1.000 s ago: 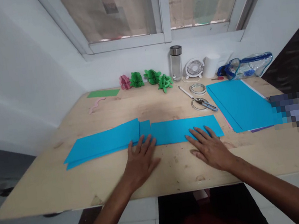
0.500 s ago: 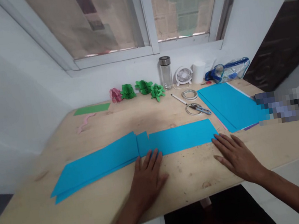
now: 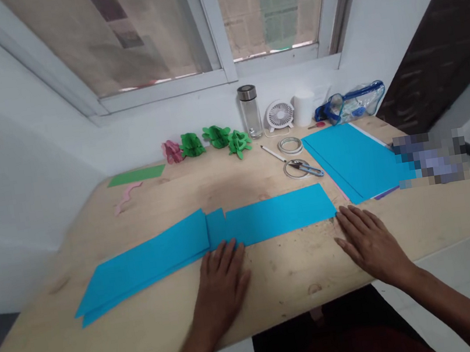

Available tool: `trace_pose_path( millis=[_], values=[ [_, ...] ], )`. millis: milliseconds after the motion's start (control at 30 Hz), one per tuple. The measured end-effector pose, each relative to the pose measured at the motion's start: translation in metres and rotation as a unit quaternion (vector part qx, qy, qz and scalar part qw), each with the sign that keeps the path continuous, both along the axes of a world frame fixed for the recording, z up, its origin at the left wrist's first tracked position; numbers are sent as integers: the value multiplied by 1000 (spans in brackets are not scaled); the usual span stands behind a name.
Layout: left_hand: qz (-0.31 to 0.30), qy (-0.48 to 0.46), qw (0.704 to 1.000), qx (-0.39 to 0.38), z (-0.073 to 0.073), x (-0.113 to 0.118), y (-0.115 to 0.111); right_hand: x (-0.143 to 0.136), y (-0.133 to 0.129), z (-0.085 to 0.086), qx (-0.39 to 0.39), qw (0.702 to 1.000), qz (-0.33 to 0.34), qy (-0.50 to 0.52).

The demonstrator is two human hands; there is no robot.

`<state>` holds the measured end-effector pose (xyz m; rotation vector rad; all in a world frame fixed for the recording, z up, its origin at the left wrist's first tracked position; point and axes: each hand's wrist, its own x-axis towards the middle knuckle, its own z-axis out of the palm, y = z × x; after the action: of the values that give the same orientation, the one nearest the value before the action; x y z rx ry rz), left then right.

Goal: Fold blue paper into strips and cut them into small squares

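Note:
A blue paper strip point(image 3: 280, 213) lies flat on the wooden table in front of me. To its left, a stack of blue paper strips point(image 3: 150, 259) lies at a slant, its right end beside the single strip. My left hand point(image 3: 222, 284) rests flat, fingertips on the lower edges of the blue paper where the strips meet. Palm down and fingers spread, my right hand point(image 3: 371, 244) lies on the table at the strip's lower right corner; whether the fingertips touch the paper I cannot tell. Neither hand grips anything.
Blue sheets point(image 3: 356, 161) lie at the right. Nearby are thread snips point(image 3: 307, 168), tape rolls point(image 3: 290, 145) and a pen point(image 3: 273, 153). Along the wall stand green paper shapes point(image 3: 217, 136), a glass bottle point(image 3: 251, 113), a small fan point(image 3: 280, 115) and a clear pouch point(image 3: 359, 103).
The view has shifted a little, so most things sit further left in the picture. My right hand has moved slightly right, off the strip's corner. My left hand stays at the paper's lower edge.

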<state>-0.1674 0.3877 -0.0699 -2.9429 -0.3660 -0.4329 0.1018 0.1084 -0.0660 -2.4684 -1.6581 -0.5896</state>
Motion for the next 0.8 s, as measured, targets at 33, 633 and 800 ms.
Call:
trace_pose_path(
  millis=[33,633,800],
  values=[
    [2,-1,1000,-1,0,0,0,2,-1,1,-3,1000,6,2],
    [31,7,998,-51,14,13,-9,26,-4,16,-33,994,69,76],
    [-33,19,998,49,30,20,-6,27,-5,16,-12,995,75,67]
  ],
)
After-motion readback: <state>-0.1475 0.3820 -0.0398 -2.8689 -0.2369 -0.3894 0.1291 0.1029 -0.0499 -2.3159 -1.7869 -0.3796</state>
